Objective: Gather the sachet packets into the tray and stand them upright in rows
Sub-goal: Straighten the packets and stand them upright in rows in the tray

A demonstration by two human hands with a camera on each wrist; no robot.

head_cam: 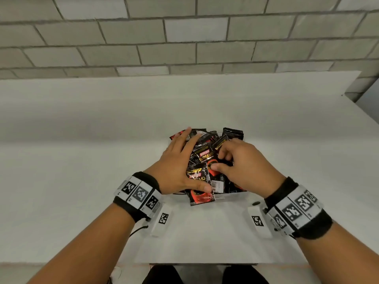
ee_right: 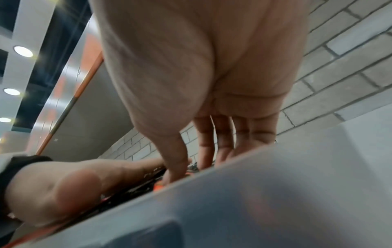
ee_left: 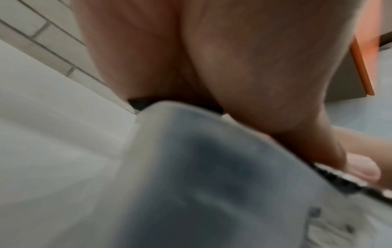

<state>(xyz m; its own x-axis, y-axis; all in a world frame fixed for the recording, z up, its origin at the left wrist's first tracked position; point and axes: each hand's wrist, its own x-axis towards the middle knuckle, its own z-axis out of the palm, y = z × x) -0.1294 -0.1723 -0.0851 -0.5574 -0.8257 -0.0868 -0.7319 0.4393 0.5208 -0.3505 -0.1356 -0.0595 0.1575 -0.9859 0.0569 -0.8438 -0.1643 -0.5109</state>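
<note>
A clear plastic tray [head_cam: 231, 194] sits mid-table, heaped with black-and-red sachets [head_cam: 205, 154]. My left hand [head_cam: 180, 160] lies flat on the left of the heap with straight fingers. Its thumb presses a front sachet [head_cam: 200, 193] that leans out over the tray's near wall. My right hand [head_cam: 220, 161] reaches in from the right, fingers curled, thumb and forefinger pinching a sachet with a red cup. A few sachets [head_cam: 232, 133] stand upright at the back right. The left wrist view shows the palm [ee_left: 233, 67] above the tray wall [ee_left: 191, 167]. In the right wrist view the fingers [ee_right: 203, 151] dip behind the tray wall [ee_right: 275, 193].
The white table [head_cam: 82, 160] spreads wide on both sides of the tray. A grey brick wall [head_cam: 184, 37] rises behind it. The table's right edge [head_cam: 365, 111] slants away at the far right. My knees [head_cam: 164, 275] show under the near edge.
</note>
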